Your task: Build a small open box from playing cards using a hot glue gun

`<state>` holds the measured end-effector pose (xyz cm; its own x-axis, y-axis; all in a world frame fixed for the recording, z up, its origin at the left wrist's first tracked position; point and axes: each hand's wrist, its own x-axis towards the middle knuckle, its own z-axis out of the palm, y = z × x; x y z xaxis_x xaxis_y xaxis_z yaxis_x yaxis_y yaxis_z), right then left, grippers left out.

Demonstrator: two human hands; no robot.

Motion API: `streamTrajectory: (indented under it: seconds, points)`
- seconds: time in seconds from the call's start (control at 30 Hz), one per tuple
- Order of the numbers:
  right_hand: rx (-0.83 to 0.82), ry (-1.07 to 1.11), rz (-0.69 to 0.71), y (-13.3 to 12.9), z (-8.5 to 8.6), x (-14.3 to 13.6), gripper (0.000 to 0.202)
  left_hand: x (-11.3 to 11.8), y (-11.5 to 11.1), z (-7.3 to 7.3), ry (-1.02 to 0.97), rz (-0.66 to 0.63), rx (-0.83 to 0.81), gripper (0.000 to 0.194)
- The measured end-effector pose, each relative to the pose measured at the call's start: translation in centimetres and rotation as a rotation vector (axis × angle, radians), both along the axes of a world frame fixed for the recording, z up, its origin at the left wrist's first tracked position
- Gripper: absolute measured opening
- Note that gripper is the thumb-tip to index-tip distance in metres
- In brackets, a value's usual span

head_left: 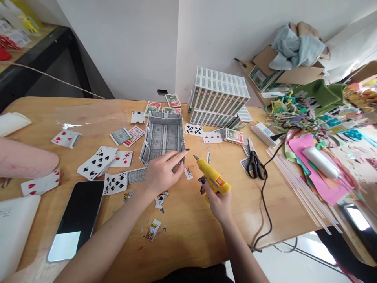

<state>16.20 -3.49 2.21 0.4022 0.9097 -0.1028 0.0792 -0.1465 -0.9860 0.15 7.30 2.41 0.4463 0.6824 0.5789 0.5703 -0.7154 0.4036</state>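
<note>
In my right hand is a yellow glue gun, its nozzle pointing up and left. My left hand is closed at the near right corner of an open tray made of grey-backed playing cards; a small dark patterned piece shows under its fingers. The nozzle tip is a little right of the left fingertips, not touching them. A small cut card piece lies between the hands. Cut face-card scraps lie nearer the front edge.
Loose cards and a phone lie at left. Stacked card boxes stand behind. Black scissors, a power strip, a black cable and clear glue sticks are at right. Another person's arm reaches in at left.
</note>
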Motion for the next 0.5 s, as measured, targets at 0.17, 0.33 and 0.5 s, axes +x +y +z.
streamTrajectory:
  seconds: [0.17,0.33,0.5]
  points:
    - [-0.012,0.007,-0.02,-0.03,0.13,0.14,0.021,-0.1,0.7,0.63,0.078,-0.044,-0.018,0.025]
    - [-0.019,0.013,-0.023,-0.06,0.2,0.21,0.022,-0.21,0.98,0.52,0.056,-0.076,-0.007,0.024]
    - [-0.032,0.011,0.001,-0.15,0.32,0.15,0.024,0.09,0.99,-0.29,-0.018,-0.083,-0.019,0.022]
